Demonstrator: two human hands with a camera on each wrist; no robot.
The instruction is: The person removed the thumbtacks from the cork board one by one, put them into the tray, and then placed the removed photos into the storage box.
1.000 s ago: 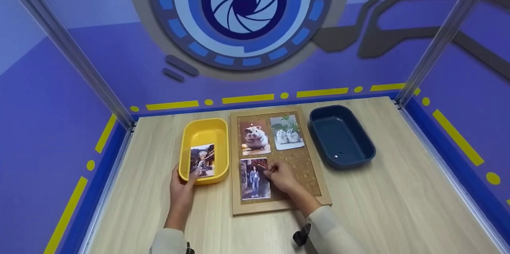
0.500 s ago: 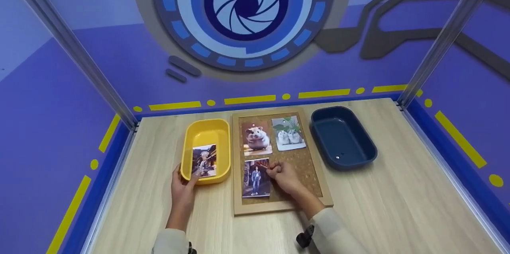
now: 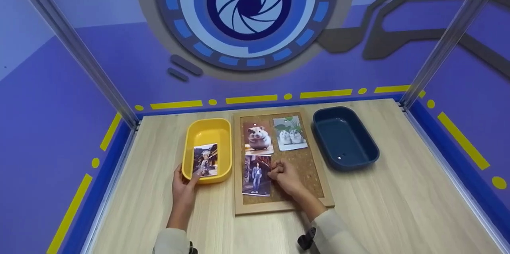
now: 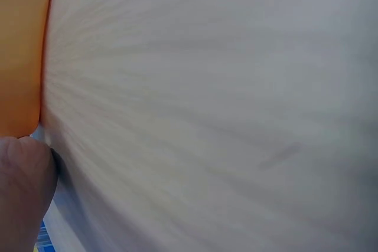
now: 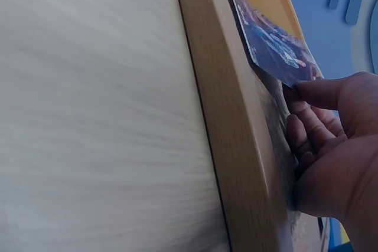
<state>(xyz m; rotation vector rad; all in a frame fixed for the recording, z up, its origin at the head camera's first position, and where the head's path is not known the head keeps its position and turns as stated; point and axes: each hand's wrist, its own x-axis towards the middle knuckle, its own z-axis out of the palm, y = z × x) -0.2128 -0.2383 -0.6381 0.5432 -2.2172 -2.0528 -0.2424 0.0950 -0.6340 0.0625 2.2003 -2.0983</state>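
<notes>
My right hand [image 3: 287, 177] pinches the right edge of a photo [image 3: 256, 175] of a standing person in blue. The photo lies over the lower left of a wood-framed cork board [image 3: 299, 166], its top edge right at the bottom of a hamster photo [image 3: 258, 138]. In the right wrist view, thumb and forefinger grip the photo's [image 5: 271, 39] corner, held at a slant over the cork. My left hand [image 3: 184, 192] grips the near left corner of a yellow tray [image 3: 209, 126], thumb over the rim. Another photo [image 3: 205, 160] lies in that tray.
A second photo of two white hamsters [image 3: 290, 133] is pinned at the board's upper right. Right of the board stands a dark blue tray [image 3: 342, 130] with a few small shiny pieces [image 3: 339, 157] inside. Printed walls [image 3: 255, 86] enclose the table [image 3: 382, 206].
My right hand has slid the pinched photo slightly up the board toward the hamster photo. The left hand stays on the yellow tray. The head view has shifted slightly.
</notes>
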